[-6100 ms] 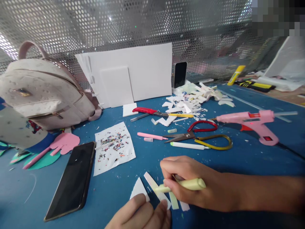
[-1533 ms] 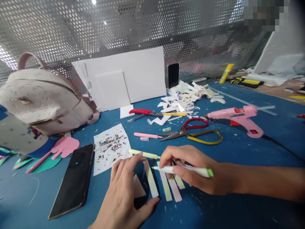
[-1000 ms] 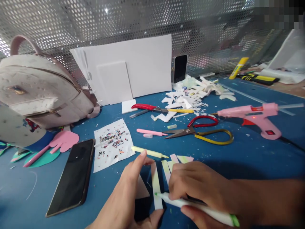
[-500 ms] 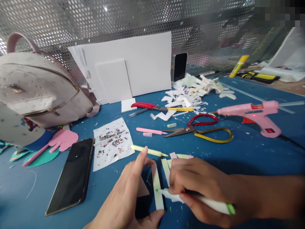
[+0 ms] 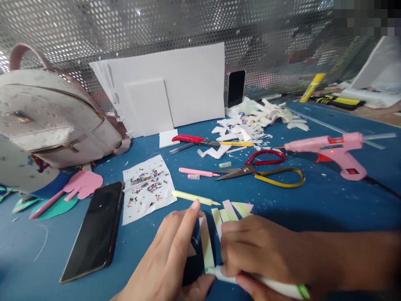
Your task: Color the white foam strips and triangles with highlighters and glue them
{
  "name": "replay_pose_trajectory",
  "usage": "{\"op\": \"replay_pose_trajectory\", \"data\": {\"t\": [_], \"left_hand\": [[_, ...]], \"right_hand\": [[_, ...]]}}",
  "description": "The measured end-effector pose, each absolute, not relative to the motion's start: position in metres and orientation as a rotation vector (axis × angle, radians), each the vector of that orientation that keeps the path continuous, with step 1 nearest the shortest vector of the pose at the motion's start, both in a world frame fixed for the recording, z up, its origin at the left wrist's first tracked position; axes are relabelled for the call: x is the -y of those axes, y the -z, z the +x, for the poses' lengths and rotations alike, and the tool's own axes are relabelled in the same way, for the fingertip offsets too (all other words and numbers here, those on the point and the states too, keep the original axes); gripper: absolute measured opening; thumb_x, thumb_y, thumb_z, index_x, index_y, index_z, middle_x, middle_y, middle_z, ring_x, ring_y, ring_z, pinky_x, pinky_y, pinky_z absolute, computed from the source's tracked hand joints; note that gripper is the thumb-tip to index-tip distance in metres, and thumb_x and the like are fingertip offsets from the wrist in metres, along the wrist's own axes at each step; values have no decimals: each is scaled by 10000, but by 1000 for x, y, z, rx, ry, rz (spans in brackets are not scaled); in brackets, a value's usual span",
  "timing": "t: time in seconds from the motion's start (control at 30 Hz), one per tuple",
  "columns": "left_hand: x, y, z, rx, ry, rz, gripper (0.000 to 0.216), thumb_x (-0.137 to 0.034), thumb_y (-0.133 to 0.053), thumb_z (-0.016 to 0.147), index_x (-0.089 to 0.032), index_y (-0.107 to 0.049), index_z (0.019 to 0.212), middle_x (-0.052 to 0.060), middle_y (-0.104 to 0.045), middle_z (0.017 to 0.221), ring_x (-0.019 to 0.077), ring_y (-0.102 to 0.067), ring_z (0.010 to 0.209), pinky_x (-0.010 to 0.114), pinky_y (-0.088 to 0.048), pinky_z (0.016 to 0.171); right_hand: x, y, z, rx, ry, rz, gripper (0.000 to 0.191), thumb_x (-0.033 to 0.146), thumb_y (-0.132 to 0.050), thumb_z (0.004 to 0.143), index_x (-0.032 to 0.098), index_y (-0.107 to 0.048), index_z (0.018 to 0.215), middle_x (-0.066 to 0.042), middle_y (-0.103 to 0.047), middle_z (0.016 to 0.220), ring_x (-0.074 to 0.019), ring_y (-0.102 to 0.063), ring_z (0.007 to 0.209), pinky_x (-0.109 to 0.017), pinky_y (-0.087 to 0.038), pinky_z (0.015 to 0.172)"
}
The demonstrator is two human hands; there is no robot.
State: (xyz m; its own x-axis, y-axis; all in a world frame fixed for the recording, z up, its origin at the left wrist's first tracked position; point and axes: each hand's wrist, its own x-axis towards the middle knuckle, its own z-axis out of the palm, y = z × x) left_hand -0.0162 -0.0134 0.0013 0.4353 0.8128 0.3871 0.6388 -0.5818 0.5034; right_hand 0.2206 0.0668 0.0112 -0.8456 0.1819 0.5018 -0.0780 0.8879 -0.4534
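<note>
Our right hand (image 5: 260,246) is wrapped around a white marker (image 5: 282,287), its green tip touching the near end of a pale strip (image 5: 206,242). Our left hand (image 5: 169,251) clamps that strip lengthwise, thumb at the near end and a fingertip at the far end. The strip, tinted yellow-green, lies on the blue table (image 5: 31,255) between our two hands. Just to its right, more tinted strips (image 5: 216,220) fan out, partly hidden by our right hand. Beyond our hands lies a yellow pen (image 5: 196,198); farther back, a pink pen (image 5: 197,172) sits beside scissors (image 5: 247,170) with one red and one yellow handle. To the right rests a pink glue gun (image 5: 326,145). To our left, a dark-screened phone (image 5: 94,232) lies flat next to a white sheet (image 5: 129,213) sprinkled with colourful specks.
</note>
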Motion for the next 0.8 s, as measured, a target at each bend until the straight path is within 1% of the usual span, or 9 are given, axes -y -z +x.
{"op": "replay_pose_trajectory", "data": {"t": [0.13,0.2,0.37,0.47,0.57,0.67,0.8], "left_hand": [[13,-4,-15,-1262,-862,2419,992,-229,-682,960,-277,21,1657,148,-562,1417,277,-582,1292,438,-521,1081],[13,-4,-16,-1263,-856,2417,988,-239,-677,962,-279,24,1657,155,-562,1421,289,-584,1294,453,-530,1072],[13,-4,-17,-1273,-834,2393,981,-211,-656,964,-284,37,1655,151,-549,1431,281,-578,1304,444,-522,1081],[13,-5,-17,-1266,-823,2373,1005,-208,-674,953,-285,42,1654,152,-545,1429,287,-564,1313,450,-512,1087],[13,-5,-16,-1265,-822,2359,1014,-194,-681,942,-277,36,1654,143,-543,1427,278,-555,1312,433,-501,1097],[13,-4,-16,-1275,-832,2360,1017,-185,-681,935,-270,31,1655,133,-543,1430,265,-550,1316,411,-490,1110],[12,-3,-18,-1291,-823,2356,1030,-180,-688,908,-258,14,1658,119,-564,1425,251,-571,1303,379,-503,1100]], "right_hand": [[-67,-11,221,2498,-636,-95,110,102,-462,932,183,-534,948,-44,-640,787,-170,-531,712,-292,-420,676],[-68,-11,221,2500,-631,-50,110,106,-456,931,184,-532,939,-40,-632,761,-171,-512,686,-292,-421,656],[-70,-12,222,2504,-670,-124,143,74,-449,894,190,-520,939,-42,-624,773,-167,-523,689,-287,-420,655],[-71,-12,224,2522,-651,-90,136,80,-444,902,199,-498,936,-34,-607,750,-170,-512,677,-289,-411,649],[-72,-12,224,2503,-680,-115,141,77,-443,895,201,-491,940,-37,-610,771,-166,-514,687,-287,-407,652],[-73,-12,225,2508,-657,-71,133,82,-450,888,199,-497,933,-32,-609,747,-166,-495,667,-291,-401,635],[-73,-11,224,2507,-703,-87,133,85,-441,879,200,-494,923,-37,-614,760,-163,-513,686,-286,-405,638]]}}
